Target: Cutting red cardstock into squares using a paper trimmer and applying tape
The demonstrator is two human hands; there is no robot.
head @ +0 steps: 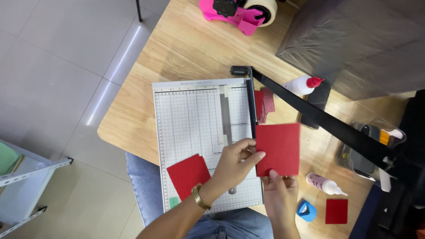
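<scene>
From my remote seat I see a red card square [278, 149] with a fine dotted texture, and matching red pieces [188, 175] on the white, grey-gridded cutter board [195, 119]. At twelve o'clock sits a pink tape dispenser [232, 13]; at five o'clock, a blue punch [306, 211] beside pale wood — another red square [336, 211] nearby.

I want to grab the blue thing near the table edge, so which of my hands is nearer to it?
Right. The right hand sits just left of the blue thing, holding the red card. The left hand is farther left, over the paper cutter.
</scene>
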